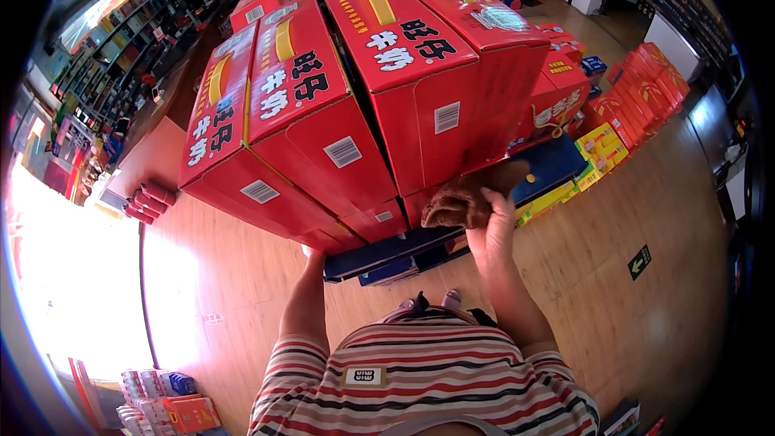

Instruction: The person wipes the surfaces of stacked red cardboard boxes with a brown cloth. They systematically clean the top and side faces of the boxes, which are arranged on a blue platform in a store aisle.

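Observation:
My right hand [491, 227] grips a folded brown cloth [460, 203] in front of the stacked red cartons. The cloth's upper end is blurred. My left hand [310, 251] is mostly hidden at the lower front edge of the stack, so its fingers cannot be made out. Tall red cartons with yellow carry handles stand side by side: a left one [209, 151], a middle one [309, 115] and a right one [418, 91] with another beyond it. Lower red boxes [381, 217] sit beneath them, on a dark blue base [363, 260].
Blue boxes [554, 166] and yellow boxes [599, 145] continue the display to the right, before more red cartons [648, 94]. A wooden counter [160, 145] and red cylinders [154, 194] are at left. Packaged goods [160, 402] stand at lower left on the wood-look floor [254, 339].

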The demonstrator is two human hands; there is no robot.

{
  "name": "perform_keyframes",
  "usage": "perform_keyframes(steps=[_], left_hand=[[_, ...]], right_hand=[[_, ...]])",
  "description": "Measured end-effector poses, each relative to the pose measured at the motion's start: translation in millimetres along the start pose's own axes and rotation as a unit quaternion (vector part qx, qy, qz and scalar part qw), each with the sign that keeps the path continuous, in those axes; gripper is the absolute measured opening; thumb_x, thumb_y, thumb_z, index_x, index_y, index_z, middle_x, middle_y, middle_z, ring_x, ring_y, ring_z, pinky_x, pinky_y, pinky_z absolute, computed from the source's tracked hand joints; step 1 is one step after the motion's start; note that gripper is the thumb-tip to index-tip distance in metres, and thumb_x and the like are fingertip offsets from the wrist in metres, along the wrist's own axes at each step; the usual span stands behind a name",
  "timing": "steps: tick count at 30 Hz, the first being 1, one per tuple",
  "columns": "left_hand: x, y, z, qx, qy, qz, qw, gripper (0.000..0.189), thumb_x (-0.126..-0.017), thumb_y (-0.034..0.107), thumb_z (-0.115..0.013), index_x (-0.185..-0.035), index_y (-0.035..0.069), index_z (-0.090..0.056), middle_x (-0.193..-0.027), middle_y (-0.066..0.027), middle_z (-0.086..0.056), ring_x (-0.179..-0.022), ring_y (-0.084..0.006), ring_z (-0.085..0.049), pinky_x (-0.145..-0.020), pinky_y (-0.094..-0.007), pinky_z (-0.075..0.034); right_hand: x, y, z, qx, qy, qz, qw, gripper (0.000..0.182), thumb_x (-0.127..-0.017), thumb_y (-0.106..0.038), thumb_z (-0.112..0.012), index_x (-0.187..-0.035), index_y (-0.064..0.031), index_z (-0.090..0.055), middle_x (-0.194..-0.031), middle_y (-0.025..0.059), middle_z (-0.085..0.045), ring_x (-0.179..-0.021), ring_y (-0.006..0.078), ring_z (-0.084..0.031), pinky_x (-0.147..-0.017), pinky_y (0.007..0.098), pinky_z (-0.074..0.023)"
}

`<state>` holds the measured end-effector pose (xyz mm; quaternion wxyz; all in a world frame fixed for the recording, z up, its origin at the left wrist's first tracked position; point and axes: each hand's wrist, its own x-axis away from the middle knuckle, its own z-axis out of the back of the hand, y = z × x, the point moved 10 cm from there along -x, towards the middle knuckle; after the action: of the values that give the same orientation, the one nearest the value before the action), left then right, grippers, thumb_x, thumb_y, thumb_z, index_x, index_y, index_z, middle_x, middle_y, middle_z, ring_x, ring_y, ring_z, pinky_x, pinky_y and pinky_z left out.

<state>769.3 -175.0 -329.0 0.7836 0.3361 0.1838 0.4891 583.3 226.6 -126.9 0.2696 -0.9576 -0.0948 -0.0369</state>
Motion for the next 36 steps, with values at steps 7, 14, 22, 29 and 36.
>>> perform_keyframes(steps=[7, 14, 22, 29, 36], left_hand=[[1.0, -0.5, 1.6, -0.001, -0.002, -0.002, 1.000, 0.045, -0.082, 0.037, -0.049, -0.111, 0.002, -0.047, -0.111, -0.0160, -0.052, -0.102, -0.0305, -0.051, -0.081, -0.0440, -0.043], [0.4, -0.8, -0.1, 0.000, -0.006, 0.001, 1.000, 0.046, -0.082, 0.037, -0.049, -0.111, 0.002, -0.047, -0.111, -0.0158, -0.052, -0.102, -0.0304, -0.051, -0.082, -0.0439, -0.043], [-1.6, -0.8, -0.3, 0.000, -0.005, -0.004, 1.000, 0.046, -0.081, 0.037, -0.049, -0.112, 0.003, -0.047, -0.111, -0.0156, -0.052, -0.102, -0.0302, -0.051, -0.082, -0.0437, -0.043], [-0.1, -4.8, -3.4, 0.005, -0.005, -0.008, 1.000, 0.047, -0.081, 0.037, -0.050, -0.112, 0.003, -0.047, -0.111, -0.0154, -0.052, -0.102, -0.0301, -0.051, -0.082, -0.0435, -0.043], [0.0, -4.2, -0.5, 0.003, -0.002, -0.015, 1.000, 0.047, -0.081, 0.038, -0.050, -0.112, 0.003, -0.047, -0.111, -0.0152, -0.052, -0.103, -0.0300, -0.051, -0.082, -0.0434, -0.043]], right_hand=[[21.7, -83.9, -31.4, 0.047, -0.013, 0.236, 0.971, 0.052, -0.073, 0.000, -0.051, -0.122, -0.0042, -0.035, -0.112, 0.0131, -0.047, -0.102, 0.0253, -0.049, -0.085, 0.0379, -0.0462], [-10.9, 59.6, 124.5, 0.167, 0.167, -0.036, 0.971, 0.037, -0.074, -0.003, -0.053, -0.110, -0.0032, -0.044, -0.095, 0.0071, -0.056, -0.073, 0.0182, -0.059, -0.063, 0.0275, -0.0510], [-7.0, 158.4, 131.2, 0.038, 0.131, -0.191, 0.972, 0.035, -0.071, 0.002, -0.054, -0.106, -0.0021, -0.049, -0.102, 0.0096, -0.057, -0.088, 0.0243, -0.058, -0.085, 0.0351, -0.0459], [16.5, 40.9, -2.0, -0.028, -0.054, -0.098, 0.993, 0.036, -0.075, -0.004, -0.051, -0.111, 0.0018, -0.047, -0.110, 0.0129, -0.054, -0.096, 0.0240, -0.056, -0.088, 0.0372, -0.0443], [5.7, -96.4, 6.4, 0.092, 0.050, 0.225, 0.969, 0.044, -0.072, -0.004, -0.052, -0.113, 0.0033, -0.038, -0.108, 0.0133, -0.050, -0.095, 0.0240, -0.054, -0.082, 0.0347, -0.0468]])
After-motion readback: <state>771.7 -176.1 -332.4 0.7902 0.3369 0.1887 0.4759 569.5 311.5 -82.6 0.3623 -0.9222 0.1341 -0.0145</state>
